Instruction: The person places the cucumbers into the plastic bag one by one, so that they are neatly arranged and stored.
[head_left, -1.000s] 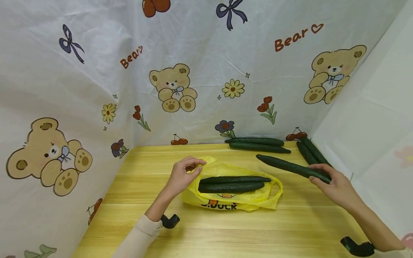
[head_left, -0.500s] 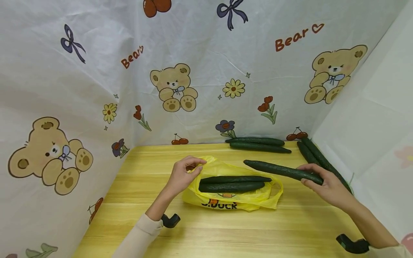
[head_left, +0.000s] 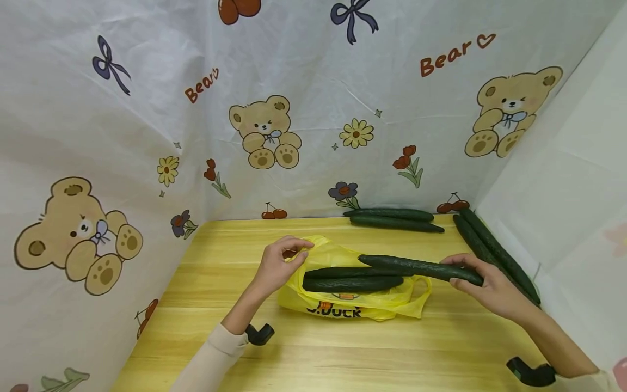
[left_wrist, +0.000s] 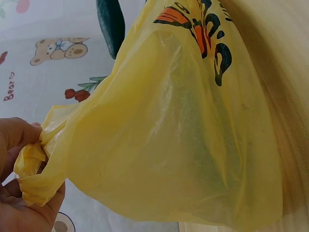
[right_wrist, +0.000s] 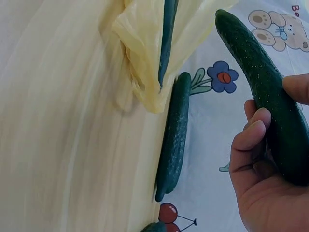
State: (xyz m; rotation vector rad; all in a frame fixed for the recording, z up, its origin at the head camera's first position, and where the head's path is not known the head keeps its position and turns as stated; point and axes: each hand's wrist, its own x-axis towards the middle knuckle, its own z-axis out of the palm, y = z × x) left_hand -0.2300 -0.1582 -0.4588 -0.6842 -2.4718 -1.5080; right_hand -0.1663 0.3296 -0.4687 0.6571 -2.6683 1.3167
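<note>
A white sheet (head_left: 313,71), printed with bears, bows, flowers and cherries, stands upright at the far and left edges of the wood-grain counter (head_left: 323,359). A yellow bag (head_left: 382,309), bearing lettering that reads in part "DUCK", lies on its side near the middle of the counter, well apart from the left edge; its mouth gapes upward and its handle loop (head_left: 425,296) points toward the right edge. Left hand (head_left: 280,265): at the bag's left end, thumb and fingers (left_wrist: 18,131) pinching a gathered fold of the plastic. Right hand (head_left: 490,288): on the right-edge side of the bag, fingers (right_wrist: 253,133) curled beneath a held cucumber (head_left: 406,265) and thumb pressed along its opposite side. That cucumber extends toward the left edge, its tip above the bag's mouth; contact with the bag or its contents cannot be determined. Two bagged cucumbers (head_left: 352,284) lie side by side in the mouth, roughly parallel to the far edge. A far pair (head_left: 397,222) lies along the far edge, right of its middle. A corner pair (head_left: 506,258) runs from the far right corner along the right edge, partly hidden behind the right hand. A black fitting (head_left: 260,334) shows at the left wrist, a second (head_left: 531,374) at the right.
</note>
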